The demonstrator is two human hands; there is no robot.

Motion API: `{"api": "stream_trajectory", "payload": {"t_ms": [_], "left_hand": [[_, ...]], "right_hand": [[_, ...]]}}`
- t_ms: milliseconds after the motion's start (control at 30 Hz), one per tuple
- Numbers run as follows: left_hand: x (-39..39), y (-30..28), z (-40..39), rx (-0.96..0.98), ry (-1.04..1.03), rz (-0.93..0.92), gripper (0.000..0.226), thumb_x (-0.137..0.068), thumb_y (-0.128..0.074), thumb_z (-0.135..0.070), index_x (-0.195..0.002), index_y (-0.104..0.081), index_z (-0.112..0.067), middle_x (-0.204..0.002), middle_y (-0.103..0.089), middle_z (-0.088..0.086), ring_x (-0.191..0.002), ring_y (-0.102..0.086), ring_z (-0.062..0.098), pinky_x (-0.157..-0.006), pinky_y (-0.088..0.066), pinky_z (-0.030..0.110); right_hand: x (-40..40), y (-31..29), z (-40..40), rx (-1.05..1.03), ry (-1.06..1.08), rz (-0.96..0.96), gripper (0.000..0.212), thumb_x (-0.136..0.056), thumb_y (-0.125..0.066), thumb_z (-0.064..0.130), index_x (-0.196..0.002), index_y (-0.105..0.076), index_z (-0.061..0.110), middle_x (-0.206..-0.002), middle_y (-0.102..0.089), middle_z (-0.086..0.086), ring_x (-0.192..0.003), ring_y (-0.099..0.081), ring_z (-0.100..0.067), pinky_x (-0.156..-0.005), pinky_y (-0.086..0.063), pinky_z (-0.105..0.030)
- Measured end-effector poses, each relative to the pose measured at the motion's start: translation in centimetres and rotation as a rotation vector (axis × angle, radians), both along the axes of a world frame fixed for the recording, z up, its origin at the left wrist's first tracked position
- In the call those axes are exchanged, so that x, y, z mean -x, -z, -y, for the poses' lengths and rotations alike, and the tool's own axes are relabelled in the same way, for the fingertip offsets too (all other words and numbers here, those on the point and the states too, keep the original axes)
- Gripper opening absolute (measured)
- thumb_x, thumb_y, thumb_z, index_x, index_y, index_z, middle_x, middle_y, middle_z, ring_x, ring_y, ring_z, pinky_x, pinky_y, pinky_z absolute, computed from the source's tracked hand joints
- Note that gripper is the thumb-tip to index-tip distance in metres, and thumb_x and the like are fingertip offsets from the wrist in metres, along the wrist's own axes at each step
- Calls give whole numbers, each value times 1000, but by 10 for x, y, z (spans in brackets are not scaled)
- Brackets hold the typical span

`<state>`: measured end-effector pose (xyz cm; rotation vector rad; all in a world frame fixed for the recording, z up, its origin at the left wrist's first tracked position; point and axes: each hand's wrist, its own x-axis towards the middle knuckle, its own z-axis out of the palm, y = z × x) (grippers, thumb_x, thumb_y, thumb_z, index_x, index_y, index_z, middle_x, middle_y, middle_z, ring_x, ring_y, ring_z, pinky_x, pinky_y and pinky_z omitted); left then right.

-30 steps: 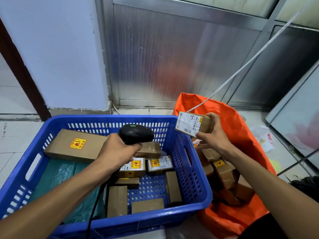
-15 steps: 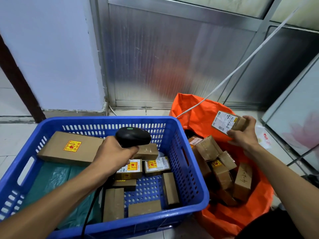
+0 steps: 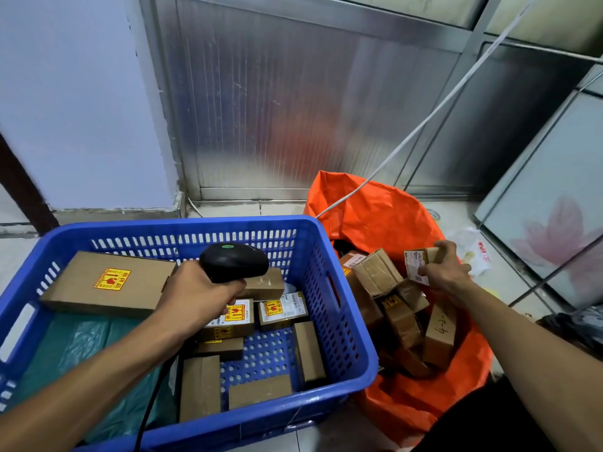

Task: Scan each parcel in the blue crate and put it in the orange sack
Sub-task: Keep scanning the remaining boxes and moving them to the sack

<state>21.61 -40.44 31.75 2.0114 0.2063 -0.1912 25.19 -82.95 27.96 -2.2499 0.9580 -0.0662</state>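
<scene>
A blue crate [image 3: 339, 324] on the floor holds several brown cardboard parcels, among them a long flat box [image 3: 107, 283] with a yellow sticker, and a teal plastic bag [image 3: 75, 350]. My left hand [image 3: 199, 295] grips a black barcode scanner [image 3: 235, 262] above the crate's middle. To the right stands the open orange sack [image 3: 378, 216] with several parcels piled inside. My right hand [image 3: 447, 275] holds a small parcel with a white label [image 3: 416, 265] low over the pile in the sack.
A ribbed metal panel and a pale wall rise behind the crate and sack. A white cable [image 3: 424, 119] runs diagonally down into the sack. A glass-fronted panel [image 3: 554, 207] leans at the right, with a crumpled white plastic bag [image 3: 476, 252] on the floor beside it.
My right hand has carried the labelled parcel from beside the scanner rightward and down into the sack's mouth. The left hand with the scanner has stayed over the crate.
</scene>
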Motion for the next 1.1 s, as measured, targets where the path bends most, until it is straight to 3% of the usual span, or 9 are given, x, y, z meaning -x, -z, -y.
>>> {"api": "stream_trajectory", "payload": {"t_ms": [100, 233, 567, 733, 867, 1000, 1100], "left_hand": [[0, 0, 0, -3, 3, 2, 18, -83, -77, -15, -100, -70, -16, -71, -72, 7, -62, -68, 16, -59, -52, 33], [0, 1, -2, 4, -1, 7, 17, -82, -78, -15, -98, -71, -16, -68, -72, 7, -59, -67, 17, -60, -52, 33], [-4, 5, -4, 12, -12, 3, 12, -81, -77, -17, -92, -72, -15, -65, -71, 5, -55, -65, 14, -59, -52, 33], [-4, 6, -4, 15, 1, 2, 17, -82, -77, -17, -98, -71, -16, -68, -72, 7, -57, -66, 15, -60, -52, 33], [-4, 7, -3, 10, 13, 13, 17, -82, -77, -18, -98, -71, -16, -69, -72, 8, -60, -67, 18, -64, -58, 38], [-3, 6, -2, 15, 20, 11, 18, -83, -77, -17, -100, -70, -17, -70, -72, 9, -62, -67, 17, -64, -56, 37], [-3, 7, -1, 9, 12, 0, 18, -82, -78, -20, -98, -71, -17, -70, -73, 8, -63, -69, 19, -70, -59, 42]], "right_hand": [[0, 6, -1, 72, -35, -43, 67, -86, -68, 22, -139, -31, 41, -137, -27, -24, -117, -43, -50, -105, -44, -56], [-1, 12, -3, 139, -70, -75, 60, -90, -67, 31, -138, -32, 39, -140, -23, -23, -126, -35, -56, -112, -33, -54], [-9, 21, -14, 267, -238, -114, 63, -86, -62, 9, -138, -35, 32, -143, -22, -18, -131, -24, -50, -104, -35, -54], [-14, 22, -12, 256, -274, -167, 58, -88, -63, 9, -133, -36, 31, -135, -29, -15, -125, -31, -45, -98, -38, -53], [-13, 25, -12, 173, -313, -260, 51, -88, -69, 21, -126, -39, 37, -124, -31, -13, -110, -47, -42, -88, -49, -47], [-16, 32, -7, 123, -334, -313, 61, -87, -68, 11, -134, -37, 36, -117, -29, -12, -96, -48, -35, -83, -46, -39], [-17, 34, -13, 102, -327, -377, 75, -90, -69, 15, -148, -26, 34, -132, -26, -16, -112, -44, -40, -82, -44, -42]]}}
